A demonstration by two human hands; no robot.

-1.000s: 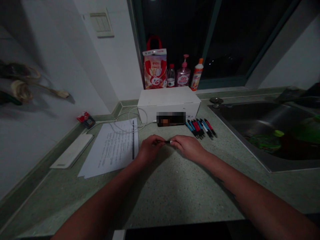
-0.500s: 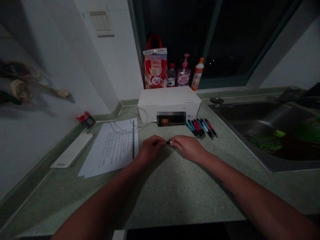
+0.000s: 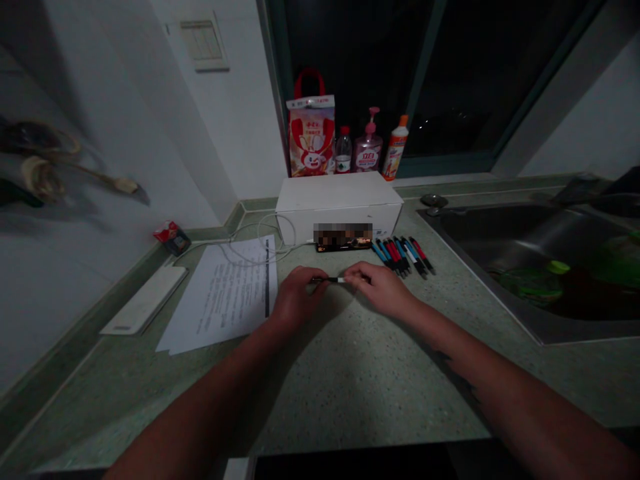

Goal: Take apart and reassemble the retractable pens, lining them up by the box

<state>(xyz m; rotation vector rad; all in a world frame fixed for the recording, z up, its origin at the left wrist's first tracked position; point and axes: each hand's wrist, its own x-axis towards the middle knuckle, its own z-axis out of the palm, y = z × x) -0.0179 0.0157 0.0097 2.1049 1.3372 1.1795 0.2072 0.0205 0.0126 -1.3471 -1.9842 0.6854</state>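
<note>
A slim black and white pen (image 3: 337, 280) lies level between my hands above the counter. My left hand (image 3: 300, 292) pinches its black end, and my right hand (image 3: 379, 287) has its fingers closed round the white part. Beyond my right hand, a row of pens (image 3: 396, 256) in blue, red, white and black rests on the counter. A phone (image 3: 344, 245) leans on its long side against a white box (image 3: 340, 195), with a white cable plugged into its left end.
Printed sheets (image 3: 233, 297) and a white flat case (image 3: 145, 300) lie to the left, near a small red carton (image 3: 172, 237). The steel sink (image 3: 493, 293) is at the right. Bottles and a red bag (image 3: 312, 137) stand behind the box.
Both hands have shifted slightly up and away. More of the pen shows between the fingers, and the right fingers are a little further apart from the left ones.
</note>
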